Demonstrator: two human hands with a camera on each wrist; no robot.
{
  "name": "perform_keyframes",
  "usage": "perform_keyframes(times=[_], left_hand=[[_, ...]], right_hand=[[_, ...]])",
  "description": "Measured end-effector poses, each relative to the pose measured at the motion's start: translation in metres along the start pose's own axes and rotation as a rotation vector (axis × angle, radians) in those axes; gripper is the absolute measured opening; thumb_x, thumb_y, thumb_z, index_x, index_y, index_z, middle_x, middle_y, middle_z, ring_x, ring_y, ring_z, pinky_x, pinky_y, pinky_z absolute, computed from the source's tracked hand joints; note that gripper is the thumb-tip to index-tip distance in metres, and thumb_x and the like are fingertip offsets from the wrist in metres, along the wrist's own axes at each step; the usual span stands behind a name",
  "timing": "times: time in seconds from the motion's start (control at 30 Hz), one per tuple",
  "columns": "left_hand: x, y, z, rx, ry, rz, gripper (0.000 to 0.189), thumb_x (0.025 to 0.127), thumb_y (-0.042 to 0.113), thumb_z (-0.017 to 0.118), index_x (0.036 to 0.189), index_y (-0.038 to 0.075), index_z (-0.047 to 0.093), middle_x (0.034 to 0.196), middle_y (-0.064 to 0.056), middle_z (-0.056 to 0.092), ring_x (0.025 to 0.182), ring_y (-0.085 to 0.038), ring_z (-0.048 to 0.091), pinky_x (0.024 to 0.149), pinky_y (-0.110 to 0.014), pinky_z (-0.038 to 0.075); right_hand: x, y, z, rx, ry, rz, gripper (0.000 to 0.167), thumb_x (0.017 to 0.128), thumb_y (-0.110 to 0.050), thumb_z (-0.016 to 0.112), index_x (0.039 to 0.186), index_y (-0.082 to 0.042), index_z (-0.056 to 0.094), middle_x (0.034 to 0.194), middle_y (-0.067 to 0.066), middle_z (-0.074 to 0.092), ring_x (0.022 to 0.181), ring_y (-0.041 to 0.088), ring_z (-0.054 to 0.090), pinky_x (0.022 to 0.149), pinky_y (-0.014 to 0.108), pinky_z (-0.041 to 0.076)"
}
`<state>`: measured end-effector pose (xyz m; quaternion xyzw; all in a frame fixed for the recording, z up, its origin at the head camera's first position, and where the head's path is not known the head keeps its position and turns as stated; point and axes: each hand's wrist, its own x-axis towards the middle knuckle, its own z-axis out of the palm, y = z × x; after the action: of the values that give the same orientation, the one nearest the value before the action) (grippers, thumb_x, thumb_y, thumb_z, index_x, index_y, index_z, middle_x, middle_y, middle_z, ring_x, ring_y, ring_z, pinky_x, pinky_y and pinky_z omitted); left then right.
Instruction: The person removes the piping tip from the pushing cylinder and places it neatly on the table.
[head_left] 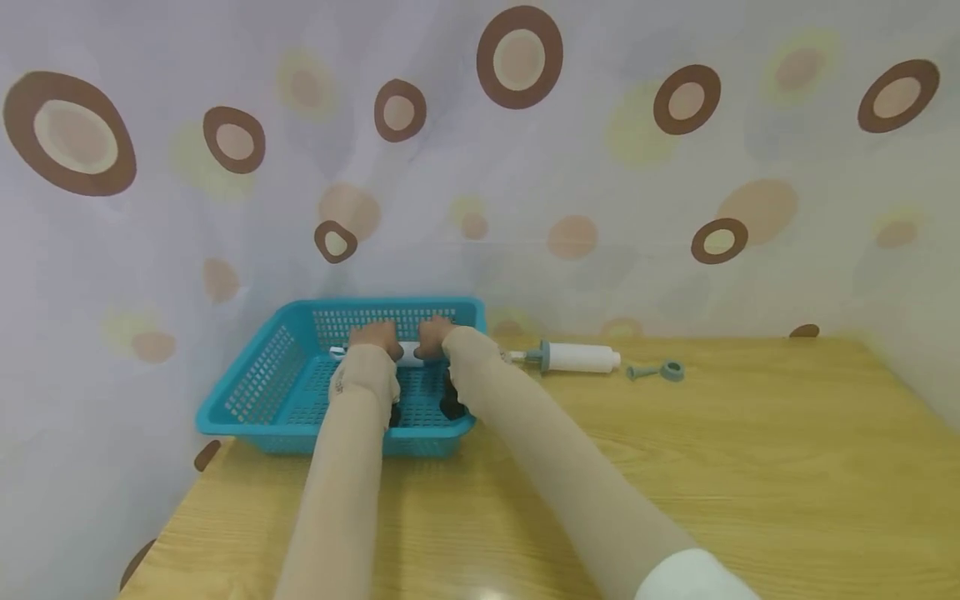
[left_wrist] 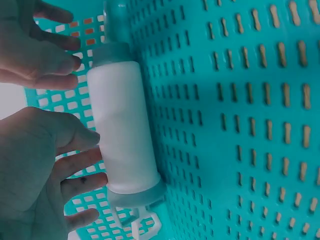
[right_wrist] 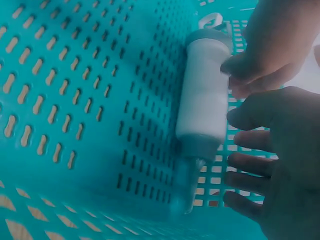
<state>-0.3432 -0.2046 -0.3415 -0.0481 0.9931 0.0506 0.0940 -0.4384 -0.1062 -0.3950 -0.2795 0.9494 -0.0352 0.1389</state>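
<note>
Pale wall covering (head_left: pixel 420 192) with brown rings, wood-grain table (head_left: pixel 750 483)

Head view forward-down, close wrist views sharing white cylinder (left_wrist: pixel 123 127), basket (left_wrist: pixel 212 165)

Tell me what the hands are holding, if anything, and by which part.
Nothing appears held: the left hand and right hand are open beside the white cylinder in the basket; whether either touches it is unclear.
</note>
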Motion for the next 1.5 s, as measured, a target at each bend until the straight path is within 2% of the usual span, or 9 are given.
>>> perform_keyframes(times=[0.2,0.3,0.5,0.6,0.7,0.73,1.1,1.3,1.5], left_hand=[[0.003,-0.001,0.002,0.021,0.028,0.008,0.035,0.092,0.014,0.058,0.124,0.0,0.06,0.125,-0.02,0.062,0.122,-0.038,0.054,0.114,-0.058,0.022],[0.004,0.0,0.004,0.056,0.012,0.012,0.041,0.091,0.014,0.061,0.129,0.001,0.057,0.125,-0.021,0.062,0.117,-0.038,0.057,0.109,-0.056,0.034],[0.004,-0.006,0.012,0.054,-0.058,0.004,0.041,0.09,0.01,0.062,0.129,0.003,0.056,0.123,-0.021,0.062,0.113,-0.037,0.058,0.101,-0.054,0.042],[0.005,-0.008,0.014,0.038,-0.114,0.019,0.036,0.091,0.009,0.062,0.125,0.001,0.058,0.121,-0.021,0.062,0.112,-0.036,0.058,0.1,-0.052,0.044],[0.001,-0.009,0.015,0.038,-0.137,0.04,0.034,0.09,0.008,0.062,0.123,-0.001,0.058,0.118,-0.021,0.063,0.109,-0.034,0.06,0.096,-0.047,0.048],[-0.002,-0.008,0.014,0.035,-0.133,0.044,0.034,0.089,0.007,0.063,0.122,-0.002,0.059,0.116,-0.022,0.063,0.107,-0.034,0.06,0.093,-0.045,0.05],[-0.05,0.011,-0.007,0.064,-0.13,0.0,0.048,0.08,0.008,0.074,0.122,-0.003,0.055,0.117,-0.021,0.061,0.109,-0.034,0.058,0.095,-0.045,0.049],[-0.058,0.011,-0.012,0.058,-0.146,0.001,0.052,0.077,0.01,0.078,0.123,-0.001,0.057,0.117,-0.02,0.06,0.111,-0.033,0.057,0.095,-0.044,0.05],[-0.062,0.005,-0.016,0.014,-0.137,-0.001,0.052,0.071,0.006,0.08,0.12,0.0,0.06,0.111,-0.017,0.062,0.101,-0.029,0.058,0.092,-0.042,0.051]], right_hand=[[-0.045,-0.013,-0.023,-0.048,-0.014,0.008,0.041,0.098,-0.031,0.052,0.133,-0.009,0.054,0.146,0.009,0.046,0.139,0.027,0.036,0.11,0.043,0.037],[-0.042,-0.012,-0.023,-0.068,-0.042,0.033,0.05,0.096,-0.032,0.056,0.14,-0.01,0.047,0.148,0.01,0.043,0.139,0.027,0.036,0.11,0.047,0.037],[0.067,0.026,0.046,-0.057,-0.052,-0.034,0.041,0.089,-0.031,0.065,0.124,-0.012,0.059,0.118,0.006,0.063,0.104,0.022,0.059,0.083,0.039,0.052],[0.029,0.013,0.031,-0.017,-0.116,-0.029,0.032,0.091,-0.027,0.065,0.119,-0.011,0.061,0.11,0.004,0.066,0.092,0.018,0.06,0.079,0.035,0.052],[-0.055,-0.015,-0.01,-0.032,-0.155,-0.038,0.034,0.091,-0.022,0.065,0.122,-0.007,0.06,0.113,0.006,0.066,0.091,0.017,0.06,0.082,0.032,0.052],[-0.068,-0.021,-0.016,-0.05,-0.165,-0.033,0.04,0.092,-0.024,0.065,0.127,-0.006,0.058,0.119,0.008,0.064,0.095,0.017,0.059,0.086,0.032,0.051],[-0.072,-0.02,-0.016,-0.078,-0.202,-0.056,0.041,0.091,-0.031,0.066,0.124,-0.007,0.059,0.115,0.006,0.065,0.087,0.014,0.057,0.078,0.028,0.049],[-0.071,-0.02,-0.014,-0.143,-0.169,-0.065,0.044,0.09,-0.031,0.068,0.125,-0.006,0.061,0.118,0.007,0.067,0.098,0.017,0.063,0.082,0.029,0.052],[-0.052,-0.014,-0.008,-0.054,-0.158,-0.037,0.043,0.09,-0.031,0.067,0.123,-0.006,0.059,0.113,0.008,0.065,0.091,0.018,0.059,0.077,0.033,0.051]])
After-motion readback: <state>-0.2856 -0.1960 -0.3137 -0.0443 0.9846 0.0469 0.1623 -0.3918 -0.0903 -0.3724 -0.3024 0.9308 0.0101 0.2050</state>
